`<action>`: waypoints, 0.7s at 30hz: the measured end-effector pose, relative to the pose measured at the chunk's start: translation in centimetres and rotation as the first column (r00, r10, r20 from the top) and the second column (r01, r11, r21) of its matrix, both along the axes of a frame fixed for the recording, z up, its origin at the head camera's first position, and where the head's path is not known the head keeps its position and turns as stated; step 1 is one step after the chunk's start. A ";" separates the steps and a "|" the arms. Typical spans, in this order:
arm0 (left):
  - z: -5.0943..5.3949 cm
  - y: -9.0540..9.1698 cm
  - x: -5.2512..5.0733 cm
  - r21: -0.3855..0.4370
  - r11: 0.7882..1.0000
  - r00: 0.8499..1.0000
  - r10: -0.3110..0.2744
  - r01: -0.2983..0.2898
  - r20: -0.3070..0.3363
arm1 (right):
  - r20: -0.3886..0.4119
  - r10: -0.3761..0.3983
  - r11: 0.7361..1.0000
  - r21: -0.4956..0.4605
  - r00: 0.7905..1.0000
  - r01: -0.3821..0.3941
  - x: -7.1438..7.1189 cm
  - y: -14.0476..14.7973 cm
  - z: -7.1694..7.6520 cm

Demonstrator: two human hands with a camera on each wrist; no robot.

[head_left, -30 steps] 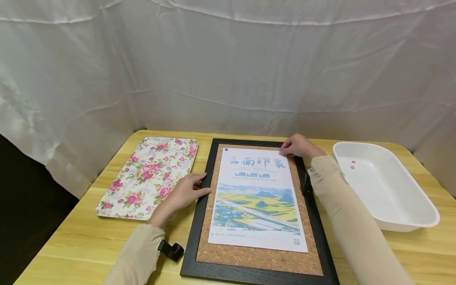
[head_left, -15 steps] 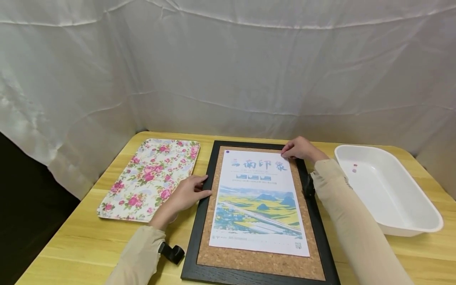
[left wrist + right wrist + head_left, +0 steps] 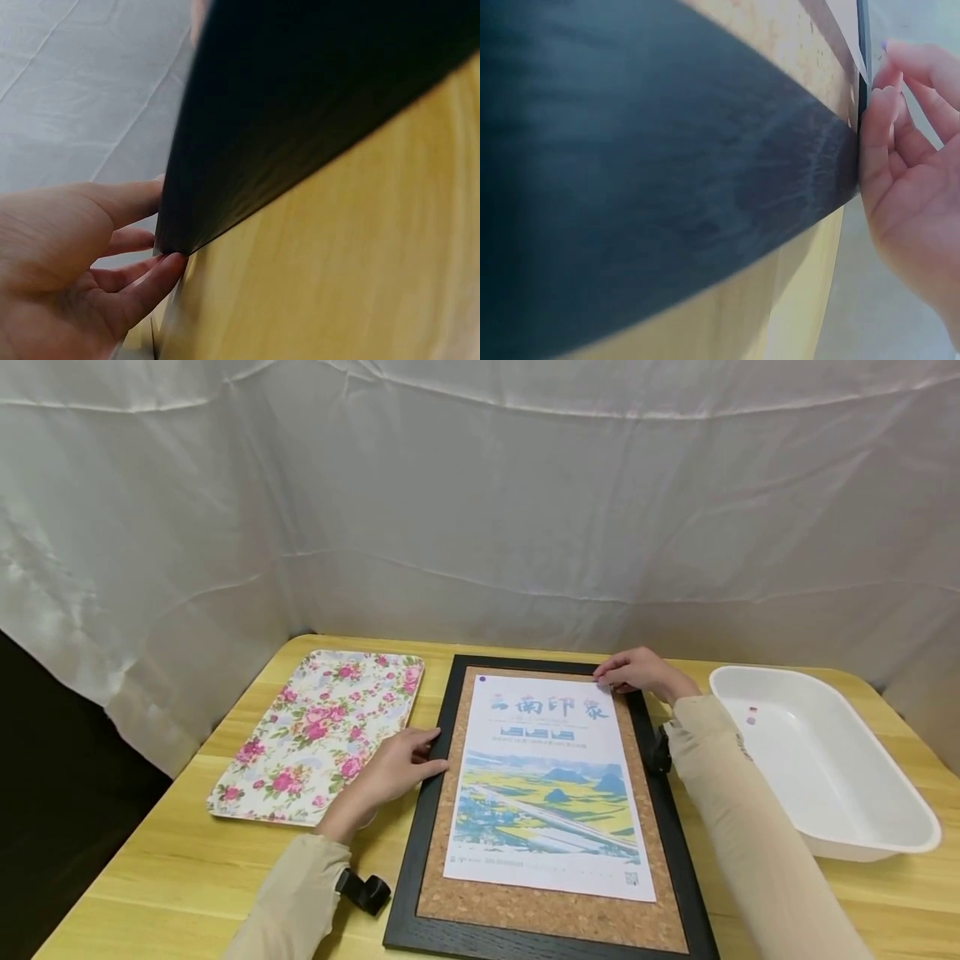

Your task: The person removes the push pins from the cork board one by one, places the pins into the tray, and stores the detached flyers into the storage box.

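Observation:
A black-framed cork board (image 3: 555, 914) lies on the table with a printed landscape poster (image 3: 551, 802) on it. One purple pushpin (image 3: 482, 678) sits at the poster's top left corner. My left hand (image 3: 397, 766) grips the frame's left side; in the left wrist view, the thumb and fingers of the left hand (image 3: 97, 262) close about its dark edge. At the poster's top right corner, my right hand (image 3: 637, 675) has its thumb and fingertips together. A purple speck, apparently a pushpin head (image 3: 884, 46), shows at the fingertips of the right hand (image 3: 922, 142), mostly hidden.
A flower-patterned tray (image 3: 318, 727) lies left of the board, close to my left forearm. To the right stands a white plastic basin (image 3: 862, 752) with small purple-red bits (image 3: 752, 716) inside. A pale curtain (image 3: 480, 510) hangs behind the wooden table (image 3: 150, 860).
My right hand stays at the top right corner, its fingers shifting slightly and looking straighter. The left hand keeps its hold on the frame. The head view has shifted a little.

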State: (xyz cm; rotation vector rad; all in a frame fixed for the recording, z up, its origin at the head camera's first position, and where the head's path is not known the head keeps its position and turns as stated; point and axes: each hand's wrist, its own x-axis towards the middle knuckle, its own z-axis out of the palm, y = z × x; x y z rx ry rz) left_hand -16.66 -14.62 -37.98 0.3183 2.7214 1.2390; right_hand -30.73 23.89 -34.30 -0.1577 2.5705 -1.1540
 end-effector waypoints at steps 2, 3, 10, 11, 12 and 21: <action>0.0 0.0 0.0 0.007 1.000 1.000 -0.001 0.001 0.001 | 0.003 0.000 1.000 -0.009 1.000 0.000 0.1 0.0 0.0; 0.1 0.0 0.1 0.008 1.000 1.000 -0.001 0.001 0.001 | 0.003 -0.003 1.000 -0.011 1.000 0.003 0.1 0.0 0.0; 0.1 0.1 0.0 0.012 1.000 1.000 0.005 -0.005 0.004 | -0.018 -0.021 1.000 -0.008 1.000 0.021 0.1 0.0 -0.2; 0.1 0.1 0.0 0.012 1.000 1.000 0.006 -0.006 0.004 | -0.019 -0.023 1.000 -0.009 1.000 0.023 0.1 0.0 -0.2; 0.1 0.1 0.0 0.010 1.000 1.000 0.006 -0.006 0.001 | -0.019 -0.023 1.000 -0.012 1.000 0.023 0.1 0.0 -0.3; 0.0 0.1 0.0 0.011 1.000 1.000 0.001 -0.001 -0.007 | -0.015 -0.013 1.000 -0.015 1.000 0.013 0.4 0.0 -0.3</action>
